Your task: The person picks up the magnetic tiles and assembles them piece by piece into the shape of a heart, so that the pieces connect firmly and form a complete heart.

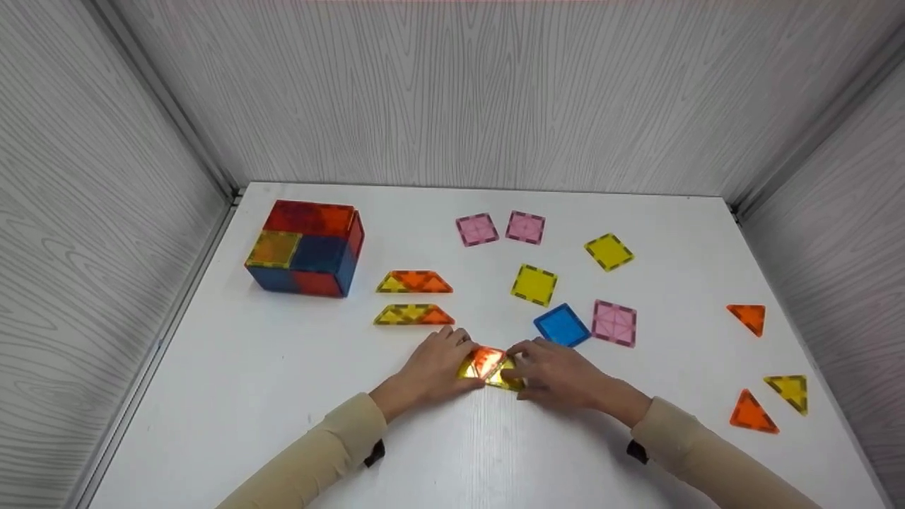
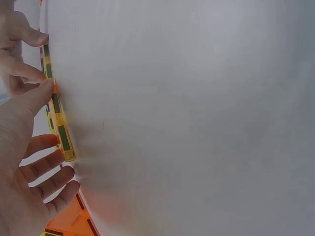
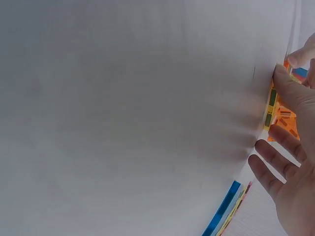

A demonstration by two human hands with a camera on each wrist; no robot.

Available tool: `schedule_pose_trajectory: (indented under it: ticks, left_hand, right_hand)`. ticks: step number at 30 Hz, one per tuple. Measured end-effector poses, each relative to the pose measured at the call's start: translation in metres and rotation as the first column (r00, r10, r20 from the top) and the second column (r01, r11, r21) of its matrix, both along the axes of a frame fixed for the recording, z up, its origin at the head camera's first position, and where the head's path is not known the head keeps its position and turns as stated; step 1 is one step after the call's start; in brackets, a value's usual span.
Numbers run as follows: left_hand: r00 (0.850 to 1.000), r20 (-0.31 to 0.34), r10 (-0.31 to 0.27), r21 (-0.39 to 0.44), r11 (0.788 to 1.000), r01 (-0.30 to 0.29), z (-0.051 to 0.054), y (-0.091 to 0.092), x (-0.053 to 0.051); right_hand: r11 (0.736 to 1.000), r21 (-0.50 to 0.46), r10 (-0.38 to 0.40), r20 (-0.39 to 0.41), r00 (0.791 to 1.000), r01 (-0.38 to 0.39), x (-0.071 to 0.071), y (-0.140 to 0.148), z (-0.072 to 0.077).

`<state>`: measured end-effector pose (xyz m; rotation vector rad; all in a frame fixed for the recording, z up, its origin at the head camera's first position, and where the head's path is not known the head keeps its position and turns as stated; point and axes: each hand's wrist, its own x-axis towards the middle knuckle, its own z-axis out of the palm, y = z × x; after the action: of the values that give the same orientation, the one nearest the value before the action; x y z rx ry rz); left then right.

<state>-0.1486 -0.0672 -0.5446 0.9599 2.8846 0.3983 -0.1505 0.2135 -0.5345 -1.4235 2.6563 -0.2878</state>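
In the head view, a short row of magnetic tiles lies near the table's middle, an orange triangle tile (image 1: 488, 361) between yellow triangle tiles (image 1: 505, 377). My left hand (image 1: 437, 365) grips the row's left end, thumb on the near edge and fingers on the far side. The right hand (image 1: 562, 373) pinches the right end the same way, covering part of the yellow there. From the left wrist, a yellow tile edge (image 2: 64, 138) shows between thumb and fingers. In the right wrist view, the yellow edge (image 3: 270, 105) meets the thumb.
A red, blue and yellow tile box (image 1: 322, 244) stands at back left. Two tile strips (image 1: 415, 281) lie beside it. Pink (image 1: 614, 323), yellow (image 1: 534, 285) and blue squares (image 1: 562, 325) spread behind the hands. Loose triangles (image 1: 754, 413) lie far right. Panels enclose the table.
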Motion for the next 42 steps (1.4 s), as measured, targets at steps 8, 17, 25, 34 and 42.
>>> schedule_pose_trajectory:
  ticks: [8,17,25,34,42]
  left_hand:
    - [1.000,0.016,0.011,0.009,1.000,-0.011,0.001,-0.002,0.002]
    - [0.995,0.080,0.057,0.063,0.996,-0.063,0.002,-0.012,0.008]
    - [0.976,0.164,0.146,0.191,0.966,-0.176,0.012,-0.037,0.017]
    - [0.939,0.165,0.303,0.255,0.906,-0.337,0.025,-0.078,0.019]
    - [0.903,0.137,0.408,0.268,0.862,-0.430,0.020,-0.105,0.012]
  right_hand:
    - [0.983,-0.070,-0.166,0.050,0.985,0.170,0.005,-0.009,-0.002]
    - [0.923,-0.013,-0.380,0.134,0.915,0.385,0.010,-0.042,0.000]
    - [0.854,-0.122,-0.398,0.472,0.786,0.506,0.004,-0.075,0.007]
    - [0.870,-0.226,-0.304,0.454,0.837,0.438,-0.006,-0.117,0.007]
    - [0.895,-0.264,-0.258,0.349,0.901,0.359,-0.020,-0.148,0.006]
